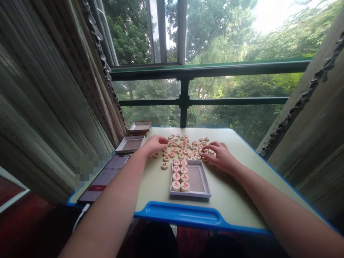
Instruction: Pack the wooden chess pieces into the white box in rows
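Observation:
My left hand (155,145) rests at the left edge of a loose spread of Chinese chess pieces (185,151), fingers stretched toward the nearest ones. At the right side of the spread, my right hand (219,154) has its fingers apart, with fingertips touching or just over a few pieces. The pieces are round, pale wood with red or black characters. In front of the spread lies a shallow white box tray (205,181). Two columns of red-marked pieces (180,175) fill its left part, characters facing up; its right part shows the bare bottom.
A second white box part (130,144) and a brown-edged box (139,127) stand at the table's back left. A phone (105,179) with a timer and a cable (80,216) lies at the left. The table (242,200) has a blue rim; a window and curtains surround it.

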Demonstrator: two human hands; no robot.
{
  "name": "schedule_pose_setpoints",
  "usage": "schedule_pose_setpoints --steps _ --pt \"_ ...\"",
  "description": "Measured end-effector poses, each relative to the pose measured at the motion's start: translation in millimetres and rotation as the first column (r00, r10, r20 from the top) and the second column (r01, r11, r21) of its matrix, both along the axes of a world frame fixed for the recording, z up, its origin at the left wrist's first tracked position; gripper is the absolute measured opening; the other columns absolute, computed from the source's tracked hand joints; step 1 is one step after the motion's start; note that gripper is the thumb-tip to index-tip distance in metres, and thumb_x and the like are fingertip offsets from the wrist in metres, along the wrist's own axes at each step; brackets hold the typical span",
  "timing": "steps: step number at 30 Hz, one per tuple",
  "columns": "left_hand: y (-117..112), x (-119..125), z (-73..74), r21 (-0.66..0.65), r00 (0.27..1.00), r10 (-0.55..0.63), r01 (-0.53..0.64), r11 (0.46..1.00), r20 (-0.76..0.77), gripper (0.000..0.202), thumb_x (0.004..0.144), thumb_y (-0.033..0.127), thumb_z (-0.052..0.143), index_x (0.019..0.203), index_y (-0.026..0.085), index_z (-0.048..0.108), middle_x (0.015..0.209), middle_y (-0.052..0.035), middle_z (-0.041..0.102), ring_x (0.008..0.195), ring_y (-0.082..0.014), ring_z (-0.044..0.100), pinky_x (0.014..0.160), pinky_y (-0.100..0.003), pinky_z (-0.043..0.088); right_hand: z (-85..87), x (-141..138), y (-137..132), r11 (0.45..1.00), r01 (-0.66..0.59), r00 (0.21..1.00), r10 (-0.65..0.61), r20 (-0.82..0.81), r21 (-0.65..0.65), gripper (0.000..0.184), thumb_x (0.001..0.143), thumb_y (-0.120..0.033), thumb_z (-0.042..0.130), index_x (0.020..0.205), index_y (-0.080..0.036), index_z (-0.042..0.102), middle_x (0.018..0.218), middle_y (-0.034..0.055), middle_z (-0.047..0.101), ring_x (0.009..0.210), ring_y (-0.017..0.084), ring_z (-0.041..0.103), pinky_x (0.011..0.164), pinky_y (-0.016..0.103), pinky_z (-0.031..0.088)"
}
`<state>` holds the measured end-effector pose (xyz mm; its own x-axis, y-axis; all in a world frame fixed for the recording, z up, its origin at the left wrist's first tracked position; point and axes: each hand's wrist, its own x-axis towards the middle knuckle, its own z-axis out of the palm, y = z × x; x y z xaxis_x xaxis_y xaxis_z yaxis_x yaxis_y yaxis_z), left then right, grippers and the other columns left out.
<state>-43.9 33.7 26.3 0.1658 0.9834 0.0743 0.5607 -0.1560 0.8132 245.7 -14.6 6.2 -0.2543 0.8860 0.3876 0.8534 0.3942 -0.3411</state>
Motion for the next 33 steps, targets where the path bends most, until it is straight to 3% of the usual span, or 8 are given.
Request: schedule_pose_setpoints --steps 2,6,8,14,17,20,24,33 --pt "-4 2 6.6 0.073 0.996 0.088 -0.087 0.994 -0.002 0.024 0.071 0.026 0.062 0.090 0.013 0.069 0.095 -0.0086 0.071 0.088 -0.0182 0.064 0.074 -0.024 0.049 0.6 0 0 1.000 -0.004 1.000 0.004 0.005 -0.002 0.030 0.081 -0.043 0.052 0.093 -0.023 0.070 0.098 0.0097 0.059 0.094 0.026 0.048 0.091 0.042 0.035" --pt "-12 4 14.8 0.041 0.910 0.101 -0.092 0.995 -0.403 0.028 0.062 0.041 0.070 0.071 0.014 0.070 0.071 -0.0073 0.070 0.069 -0.0213 0.063 0.060 -0.028 0.046 0.4 0 0 1.000 -0.009 1.000 0.009 0.009 0.000 0.029 0.081 -0.042 0.051 0.093 -0.023 0.070 0.098 0.0100 0.060 0.095 0.026 0.048 0.090 0.042 0.035" --pt "-13 5 14.7 -0.011 0.865 0.053 -0.067 0.998 -0.500 0.026 0.058 0.040 0.072 0.068 0.015 0.070 0.067 -0.0060 0.069 0.065 -0.0201 0.062 0.055 -0.027 0.044 -0.2 0 0 1.000 -0.019 1.000 0.019 0.013 0.008 0.030 0.081 -0.043 0.051 0.093 -0.023 0.070 0.098 0.0099 0.060 0.095 0.026 0.049 0.090 0.042 0.036" --pt "-12 6 12.1 -0.143 0.936 -0.098 0.052 0.988 -0.339 0.026 0.064 0.023 0.067 0.088 0.016 0.073 0.078 -0.0047 0.071 0.066 -0.0154 0.060 0.055 -0.023 0.044 -0.8 0 1 0.999 -0.036 0.999 0.035 0.017 0.040 0.029 0.082 -0.042 0.050 0.092 -0.022 0.070 0.097 0.0096 0.061 0.092 0.025 0.050 0.089 0.042 0.037" --pt "-12 4 14.5 -0.080 0.966 -0.045 0.025 0.996 -0.254 0.027 0.067 0.022 0.064 0.092 0.015 0.072 0.087 -0.0064 0.071 0.073 -0.0161 0.061 0.060 -0.023 0.046 -0.8 2 2 0.998 -0.026 1.000 0.026 0.004 0.061 0.029 0.082 -0.042 0.051 0.091 -0.023 0.071 0.095 0.0096 0.061 0.092 0.026 0.051 0.088 0.042 0.038" --pt "-14 4 16.8 -0.046 0.940 0.011 -0.029 0.999 -0.340 0.029 0.065 0.035 0.068 0.084 0.014 0.072 0.082 -0.0070 0.071 0.072 -0.0180 0.061 0.058 -0.024 0.046 -0.5 3 2 0.995 -0.037 0.999 0.038 -0.006 0.089 0.029 0.082 -0.042 0.051 0.090 -0.023 0.071 0.094 0.0094 0.061 0.091 0.025 0.051 0.087 0.042 0.038" --pt "-15 6 15.6 -0.105 0.874 -0.080 0.033 0.994 -0.479 0.028 0.061 0.038 0.072 0.077 0.016 0.073 0.075 -0.0044 0.071 0.070 -0.0174 0.061 0.057 -0.024 0.043 0.7 2 0 0.998 -0.026 1.000 0.026 -0.006 0.064 0.029 0.082 -0.041 0.051 0.090 -0.022 0.071 0.094 0.0097 0.061 0.092 0.026 0.050 0.088 0.042 0.038" --pt "-12 7 11.6 -0.109 0.894 -0.078 0.033 0.994 -0.441 0.030 0.066 0.040 0.068 0.085 0.016 0.072 0.082 -0.0050 0.071 0.073 -0.0179 0.063 0.057 -0.023 0.044 1.1 1 1 0.999 -0.024 1.000 0.024 0.008 0.047 0.028 0.082 -0.040 0.052 0.090 -0.022 0.071 0.096 0.0100 0.061 0.093 0.025 0.051 0.090 0.042 0.037"
